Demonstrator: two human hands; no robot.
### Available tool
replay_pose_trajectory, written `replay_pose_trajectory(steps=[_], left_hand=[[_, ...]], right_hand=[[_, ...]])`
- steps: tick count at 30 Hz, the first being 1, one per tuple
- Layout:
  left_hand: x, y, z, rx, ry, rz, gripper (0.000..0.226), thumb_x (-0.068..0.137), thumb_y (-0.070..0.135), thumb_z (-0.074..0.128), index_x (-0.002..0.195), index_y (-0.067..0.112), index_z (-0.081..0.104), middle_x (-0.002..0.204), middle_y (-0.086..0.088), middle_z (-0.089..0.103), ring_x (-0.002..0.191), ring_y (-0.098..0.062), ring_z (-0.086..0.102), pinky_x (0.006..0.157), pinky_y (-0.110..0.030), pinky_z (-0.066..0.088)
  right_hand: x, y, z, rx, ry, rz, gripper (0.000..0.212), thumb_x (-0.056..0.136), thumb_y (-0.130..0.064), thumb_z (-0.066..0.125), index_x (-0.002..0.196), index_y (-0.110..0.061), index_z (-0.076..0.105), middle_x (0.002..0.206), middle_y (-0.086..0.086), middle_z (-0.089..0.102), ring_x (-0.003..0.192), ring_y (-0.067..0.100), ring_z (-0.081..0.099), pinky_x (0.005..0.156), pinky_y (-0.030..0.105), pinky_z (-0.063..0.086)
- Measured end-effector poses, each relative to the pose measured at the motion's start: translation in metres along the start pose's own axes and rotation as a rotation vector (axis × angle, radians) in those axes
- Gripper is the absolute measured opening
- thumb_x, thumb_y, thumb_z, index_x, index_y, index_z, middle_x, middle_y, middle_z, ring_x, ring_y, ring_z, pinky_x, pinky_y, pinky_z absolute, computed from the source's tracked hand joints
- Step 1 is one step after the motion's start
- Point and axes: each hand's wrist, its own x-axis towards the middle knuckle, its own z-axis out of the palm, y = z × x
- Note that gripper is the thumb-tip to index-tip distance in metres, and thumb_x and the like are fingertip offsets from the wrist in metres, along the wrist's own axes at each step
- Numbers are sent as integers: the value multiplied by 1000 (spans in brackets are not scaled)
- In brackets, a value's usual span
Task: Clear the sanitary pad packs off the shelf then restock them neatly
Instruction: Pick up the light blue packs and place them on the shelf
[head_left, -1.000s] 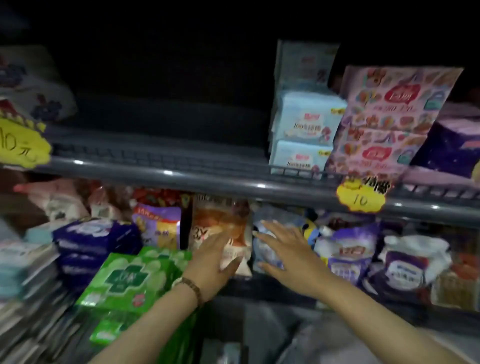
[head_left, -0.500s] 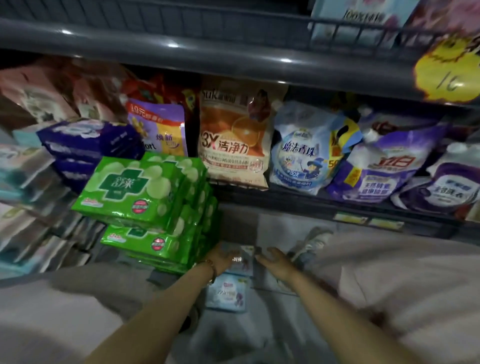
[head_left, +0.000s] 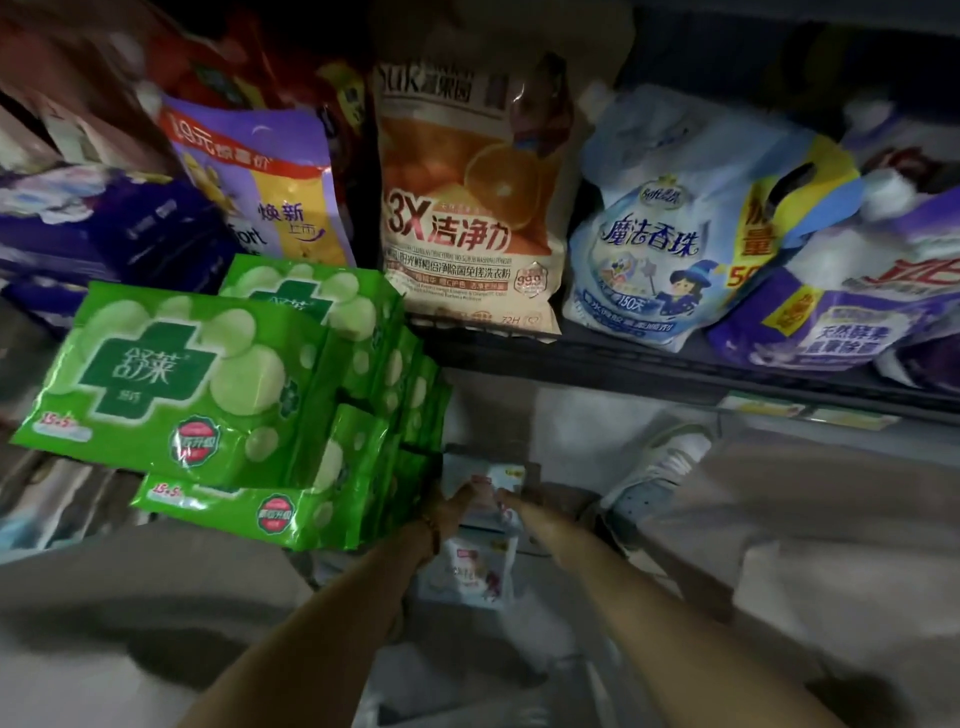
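Two pale blue-and-white sanitary pad packs lie on the floor below the shelf. My two hands meet at the farther pad pack (head_left: 501, 474). My left hand (head_left: 458, 506), with a bracelet at the wrist, grips its left edge. My right hand (head_left: 511, 503) touches its right side, but blur and distance hide how the fingers lie. The nearer pad pack (head_left: 470, 571) lies flat between my forearms, untouched. A stack of green pad packs (head_left: 182, 389) juts out at the left, just above my left hand.
Detergent bags stand on the dark shelf (head_left: 649, 369): an orange bag (head_left: 467, 208), a blue bag (head_left: 670, 234) and purple bags (head_left: 841, 312). Dark purple packs (head_left: 130, 228) sit at far left. My shoe (head_left: 654, 478) and pale trouser knees flank the floor gap.
My view has dropped from the shelves to the floor. Both hands went down from the detergent bags and have closed in on the farther pale pack.
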Motion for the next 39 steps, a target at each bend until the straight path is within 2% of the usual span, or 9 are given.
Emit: replay_pose_trajectory(steps=[5,10,14,18,22,27,31,35,39], left_hand=[[-2,-3,2,-49,91,116,60,95,22,55,145,3,29,146,-8,37,134,-31,36,107,-39,36],[-25,4,7,-182,206,280,26,93,4,52,113,-7,38,85,-4,52,69,-8,58,53,-7,46],[-45,-4,4,-113,196,299,33,92,35,56,105,14,35,101,-9,54,84,-20,60,72,-33,54],[-61,-36,-7,-101,136,349,24,92,26,56,97,15,35,88,-3,58,74,-15,59,61,-23,50],[-67,-71,-20,-122,145,306,36,87,19,66,104,6,37,91,-2,58,75,-10,59,56,-13,50],[-42,-96,-24,99,108,196,94,52,81,59,115,11,59,109,-10,63,95,-21,64,84,-39,55],[-35,-85,-28,85,56,90,77,63,68,67,114,11,64,109,-10,66,92,-20,66,83,-35,56],[-44,-65,-22,-92,-178,5,28,94,27,56,109,4,63,110,-19,67,84,-21,67,77,-30,58],[-49,-53,-10,-163,-206,14,28,91,34,55,102,10,62,107,-17,68,85,-21,67,76,-30,56]], right_hand=[[6,-4,2,248,49,-63,57,93,-35,59,141,-8,44,137,9,52,122,29,52,102,38,43],[-14,-19,-10,256,192,-295,33,90,-19,65,115,-3,52,110,17,64,101,32,64,91,48,52],[-39,-5,-11,259,158,-304,34,85,-24,71,105,-1,55,104,17,68,90,28,68,79,40,56],[-52,31,3,339,136,-258,30,84,-23,72,96,4,64,94,22,72,68,20,70,64,34,57],[-42,61,25,316,52,-186,67,72,-36,82,117,6,55,103,21,69,76,22,73,56,30,57],[-25,70,34,249,55,-166,61,71,-38,81,114,0,60,103,17,71,83,24,73,66,36,60],[-5,72,31,194,31,-91,90,51,-69,79,120,-13,60,112,14,67,87,22,72,68,35,61],[-29,60,33,257,-174,-20,41,91,-43,58,120,-13,60,109,11,70,86,16,70,65,23,56],[-35,61,30,348,-175,-10,42,95,-38,52,126,-9,55,113,15,67,78,14,66,52,15,50]])
